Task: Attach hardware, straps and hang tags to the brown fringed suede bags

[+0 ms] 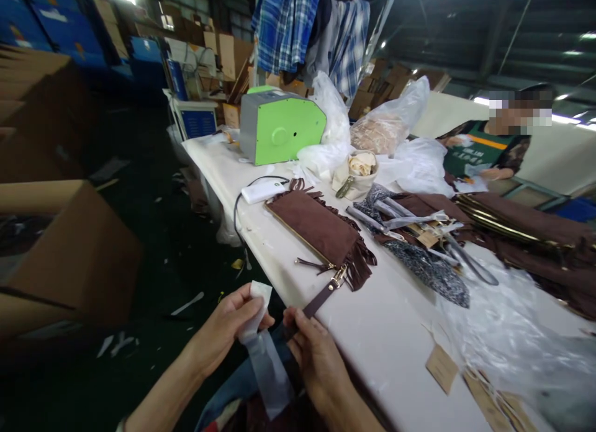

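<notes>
My left hand [242, 314] pinches a strip of translucent white plastic [270, 376] near its upper end; the rest hangs down over my lap. Close beside it, my right hand [314, 351] is closed on the end of a brown wrist strap [321, 298]. A gold clasp joins that strap to a brown fringed clutch bag [316, 224], which lies flat on the table with its zipper edge towards me. The strap's far end is hidden in my right fingers.
A green and grey machine [288, 128] and a white power bank [263, 191] stand on the table [372, 333]. Rightward lie more brown bags [521, 221], wrapped straps and clear plastic [507, 308]. Cardboard boxes [93, 246] stand left on the floor. A co-worker [484, 146] sits across.
</notes>
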`<state>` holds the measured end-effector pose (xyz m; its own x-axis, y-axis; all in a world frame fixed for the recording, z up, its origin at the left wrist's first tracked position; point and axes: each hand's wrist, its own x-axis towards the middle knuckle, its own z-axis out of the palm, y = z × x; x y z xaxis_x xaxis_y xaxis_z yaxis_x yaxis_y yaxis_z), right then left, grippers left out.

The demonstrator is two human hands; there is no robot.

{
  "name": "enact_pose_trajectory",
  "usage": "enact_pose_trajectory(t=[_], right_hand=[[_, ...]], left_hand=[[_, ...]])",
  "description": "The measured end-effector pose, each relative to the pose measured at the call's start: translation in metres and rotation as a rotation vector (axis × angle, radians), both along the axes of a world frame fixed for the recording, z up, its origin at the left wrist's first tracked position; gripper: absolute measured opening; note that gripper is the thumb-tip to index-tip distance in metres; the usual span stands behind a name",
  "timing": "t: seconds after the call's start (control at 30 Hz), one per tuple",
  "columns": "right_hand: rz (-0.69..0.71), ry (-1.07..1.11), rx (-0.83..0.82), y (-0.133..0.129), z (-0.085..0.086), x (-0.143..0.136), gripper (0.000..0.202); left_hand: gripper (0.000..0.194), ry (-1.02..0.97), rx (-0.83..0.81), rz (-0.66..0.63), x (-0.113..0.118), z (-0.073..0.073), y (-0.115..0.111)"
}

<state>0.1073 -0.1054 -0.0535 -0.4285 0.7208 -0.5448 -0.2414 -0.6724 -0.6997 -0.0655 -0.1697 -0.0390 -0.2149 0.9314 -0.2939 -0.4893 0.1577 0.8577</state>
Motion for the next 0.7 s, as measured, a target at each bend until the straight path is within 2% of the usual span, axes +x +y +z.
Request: enact_pose_trajectory(t=[0.1, 0.17, 0.27, 0.33, 0.43, 0.57, 0.7], right_hand=[[-0.019, 0.01, -0.011, -0.001, 0.009, -0.018, 0.046], [0.066, -0.005, 0.033, -0.004, 0.018, -0.022, 0.05], [0.24, -0.069, 0.115, -0.009, 0.028, -0.023, 0.055], [0.279, -0.109, 0.123, -0.009, 0.028, -0.022, 0.056], [0.26, -0.166, 0.116, -0.006, 0.02, -0.016, 0.057], [0.264, -0.157, 0.119, -0.003, 0.009, -0.007, 0.063], [0.324, -0.147, 0.14, -0.004, 0.01, -0.002, 0.044]], left_hand=[[0.03, -0.012, 0.027, 0.1, -0.016, -0.003, -0.002], [0.032, 0.113, 0.011, 0.146, -0.03, -0.001, -0.002], [0.034, 0.377, 0.006, 0.052, -0.048, 0.004, -0.003], [0.037, 0.488, 0.018, -0.054, -0.051, 0.002, -0.005], [0.04, 0.543, -0.009, -0.151, -0.042, -0.008, -0.007], [0.041, 0.547, -0.088, -0.209, -0.018, -0.02, -0.009], [0.039, 0.588, -0.107, -0.278, 0.001, -0.02, -0.008]])
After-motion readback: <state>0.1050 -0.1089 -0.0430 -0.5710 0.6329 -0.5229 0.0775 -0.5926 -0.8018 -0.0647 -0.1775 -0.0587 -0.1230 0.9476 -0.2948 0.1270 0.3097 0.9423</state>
